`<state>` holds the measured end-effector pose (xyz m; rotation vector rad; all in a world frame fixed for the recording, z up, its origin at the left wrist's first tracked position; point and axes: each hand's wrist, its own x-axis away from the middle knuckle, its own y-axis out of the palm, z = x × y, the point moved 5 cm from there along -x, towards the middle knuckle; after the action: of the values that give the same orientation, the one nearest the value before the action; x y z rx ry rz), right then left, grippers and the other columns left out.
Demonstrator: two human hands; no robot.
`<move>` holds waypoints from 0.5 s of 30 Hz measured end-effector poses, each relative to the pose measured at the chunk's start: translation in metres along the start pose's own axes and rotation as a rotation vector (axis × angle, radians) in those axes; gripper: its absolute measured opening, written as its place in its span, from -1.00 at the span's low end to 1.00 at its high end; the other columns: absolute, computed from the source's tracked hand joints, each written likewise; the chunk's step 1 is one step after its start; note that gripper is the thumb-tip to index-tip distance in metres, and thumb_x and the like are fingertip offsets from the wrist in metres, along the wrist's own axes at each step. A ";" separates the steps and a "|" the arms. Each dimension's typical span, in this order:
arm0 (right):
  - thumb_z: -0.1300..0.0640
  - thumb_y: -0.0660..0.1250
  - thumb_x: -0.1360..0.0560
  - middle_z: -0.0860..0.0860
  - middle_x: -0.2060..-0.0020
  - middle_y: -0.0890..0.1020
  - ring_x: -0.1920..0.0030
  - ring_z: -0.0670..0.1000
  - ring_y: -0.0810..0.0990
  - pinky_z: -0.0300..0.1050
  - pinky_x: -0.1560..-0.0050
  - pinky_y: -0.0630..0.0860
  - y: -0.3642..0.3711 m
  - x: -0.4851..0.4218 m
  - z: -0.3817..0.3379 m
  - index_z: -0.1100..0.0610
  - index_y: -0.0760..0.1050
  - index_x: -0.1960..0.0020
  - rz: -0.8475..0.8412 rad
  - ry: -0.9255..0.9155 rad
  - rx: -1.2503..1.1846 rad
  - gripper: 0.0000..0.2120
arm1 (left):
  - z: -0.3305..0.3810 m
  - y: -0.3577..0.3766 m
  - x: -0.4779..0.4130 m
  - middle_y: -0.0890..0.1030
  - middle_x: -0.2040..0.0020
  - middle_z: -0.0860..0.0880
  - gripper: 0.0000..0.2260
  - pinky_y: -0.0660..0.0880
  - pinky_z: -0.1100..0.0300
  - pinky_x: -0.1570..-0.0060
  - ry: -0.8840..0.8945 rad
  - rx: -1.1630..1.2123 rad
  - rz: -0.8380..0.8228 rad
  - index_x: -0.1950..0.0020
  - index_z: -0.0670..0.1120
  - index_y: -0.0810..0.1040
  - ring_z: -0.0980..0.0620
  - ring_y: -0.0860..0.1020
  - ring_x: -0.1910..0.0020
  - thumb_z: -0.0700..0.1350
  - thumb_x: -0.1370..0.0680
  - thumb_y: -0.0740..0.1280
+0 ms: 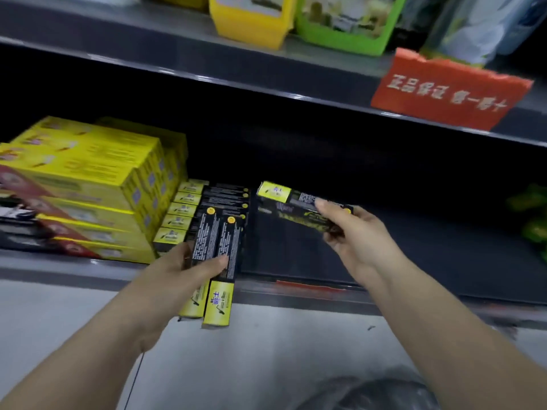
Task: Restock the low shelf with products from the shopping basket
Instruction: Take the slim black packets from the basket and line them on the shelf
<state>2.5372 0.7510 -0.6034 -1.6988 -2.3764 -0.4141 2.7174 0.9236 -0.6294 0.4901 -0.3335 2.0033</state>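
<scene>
My left hand (186, 269) grips two long black-and-yellow boxes (217, 261) side by side, their yellow ends hanging past the front edge of the low shelf (414, 247). Over the bare dark part of that shelf my right hand (352, 232) holds two more of the same boxes (291, 207), lying crosswise with the yellow end to the left. A stack of several matching black-and-yellow boxes (204, 202) lies on the shelf just left of them. The shopping basket is not in view.
Stacked large yellow boxes (97, 184) fill the shelf's left side. Green packs (532, 220) sit at the far right. The upper shelf carries a yellow bin (251, 22), a green bin (349, 28) and a red sign (447, 90). Grey floor lies below.
</scene>
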 end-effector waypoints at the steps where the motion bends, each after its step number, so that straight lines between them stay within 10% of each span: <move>1: 0.09 0.49 -0.35 0.01 0.17 0.63 0.21 -0.08 0.58 -0.30 0.29 0.52 0.009 -0.008 0.001 0.14 0.49 0.02 -0.008 -0.009 0.030 -0.71 | -0.006 -0.005 0.000 0.64 -0.03 0.14 -0.78 0.42 0.08 -0.14 0.006 0.014 0.012 -0.04 0.14 0.51 0.13 0.55 -0.08 0.05 -0.42 0.41; 8: -0.03 0.39 -0.46 0.00 0.08 0.56 0.07 -0.01 0.55 -0.23 0.17 0.56 0.080 -0.071 0.001 0.10 0.51 0.03 -0.015 -0.237 0.338 -0.79 | -0.016 -0.020 -0.014 0.64 0.27 0.30 -0.86 0.39 0.38 0.31 0.062 0.091 0.086 0.06 0.14 0.49 0.41 0.56 0.30 0.00 -0.45 0.41; 15: -0.06 0.37 -0.48 -0.02 0.03 0.55 0.07 -0.06 0.51 -0.29 0.19 0.42 0.134 -0.121 0.022 0.08 0.49 -0.17 -0.192 -0.201 0.721 -0.67 | -0.015 -0.032 -0.027 0.69 0.13 0.13 -0.76 0.44 0.28 0.17 0.085 0.143 0.142 -0.10 0.01 0.54 0.23 0.64 0.17 -0.06 -0.45 0.41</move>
<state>2.7032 0.6911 -0.6469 -1.2207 -2.3919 0.5588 2.7539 0.9237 -0.6548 0.4800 -0.1773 2.1892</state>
